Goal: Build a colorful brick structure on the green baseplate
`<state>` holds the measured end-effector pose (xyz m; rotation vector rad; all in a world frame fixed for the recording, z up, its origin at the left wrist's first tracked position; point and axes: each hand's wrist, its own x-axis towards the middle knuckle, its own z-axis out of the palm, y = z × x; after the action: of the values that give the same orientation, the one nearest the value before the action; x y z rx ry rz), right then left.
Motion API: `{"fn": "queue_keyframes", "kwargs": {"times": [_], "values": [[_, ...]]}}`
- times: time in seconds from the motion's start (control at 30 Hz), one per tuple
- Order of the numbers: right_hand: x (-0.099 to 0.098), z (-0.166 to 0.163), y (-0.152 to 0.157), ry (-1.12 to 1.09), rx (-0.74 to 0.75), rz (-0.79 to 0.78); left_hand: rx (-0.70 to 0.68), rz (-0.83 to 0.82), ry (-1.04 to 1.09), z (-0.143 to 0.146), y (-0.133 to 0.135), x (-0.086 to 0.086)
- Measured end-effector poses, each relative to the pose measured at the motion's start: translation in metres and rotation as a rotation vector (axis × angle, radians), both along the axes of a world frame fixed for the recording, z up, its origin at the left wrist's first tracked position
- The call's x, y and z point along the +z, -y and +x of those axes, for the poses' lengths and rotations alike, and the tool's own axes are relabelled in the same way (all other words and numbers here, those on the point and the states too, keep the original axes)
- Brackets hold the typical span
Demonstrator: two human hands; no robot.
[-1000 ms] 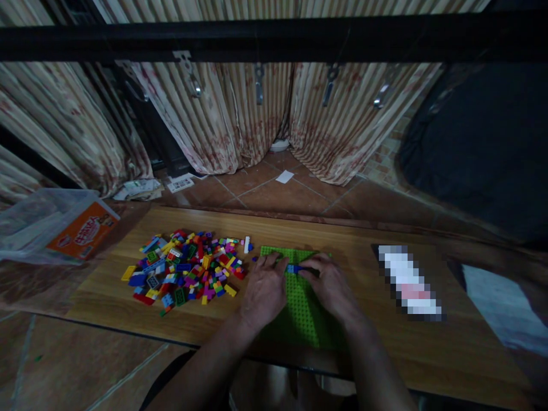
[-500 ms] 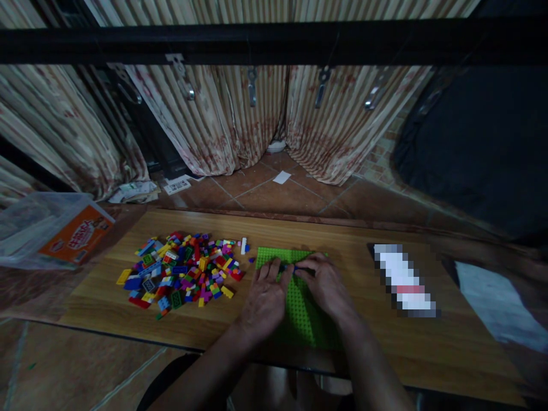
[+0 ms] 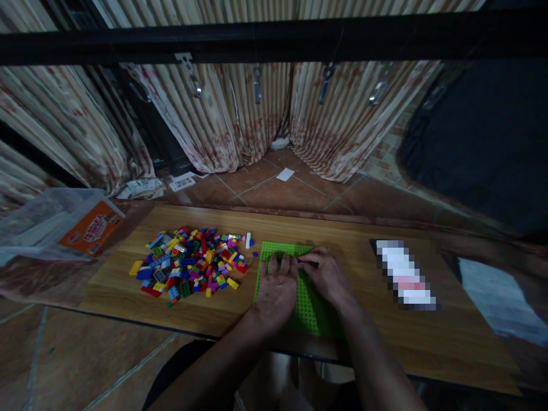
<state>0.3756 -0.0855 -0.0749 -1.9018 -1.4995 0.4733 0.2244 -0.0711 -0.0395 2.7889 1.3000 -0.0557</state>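
Note:
A green studded baseplate lies on the wooden table in front of me. My left hand rests over its left half, palm turned up and fingers stretched out, with nothing visible in it. At the fingertips of my right hand, thumb and forefinger are pinched on a small dark blue brick, mostly hidden between the two hands. Left of the plate spreads a heap of mixed coloured toy bricks. A white brick stands at the heap's right edge.
On the right of the wooden table lies a pixelated phone-like object. Beyond it is a pale sheet. A clear plastic bin with an orange label stands at the far left. Striped curtains hang behind.
My left hand has turned from palm down to palm up, its fingers straightening. My right hand stays pinched near the plate's upper part. The whole view has shifted slightly.

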Motion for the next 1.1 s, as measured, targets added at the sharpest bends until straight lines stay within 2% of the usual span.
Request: {"fn": "queue_keyframes", "kwargs": {"times": [0.33,0.6,0.87,1.1], "values": [[-0.005,0.001,0.002,-0.028,-0.009,0.03,0.002,0.003,-0.029,0.004,0.004,-0.011],[-0.005,0.0,0.002,-0.011,-0.005,0.031,-0.026,-0.046,0.098,0.001,-0.005,-0.002],[0.002,0.004,0.007,-0.072,0.05,0.014,-0.098,-0.126,0.293,-0.017,-0.019,-0.003],[0.008,0.012,0.01,-0.206,-0.092,0.008,0.028,-0.183,0.436,-0.019,-0.03,0.001]]}}
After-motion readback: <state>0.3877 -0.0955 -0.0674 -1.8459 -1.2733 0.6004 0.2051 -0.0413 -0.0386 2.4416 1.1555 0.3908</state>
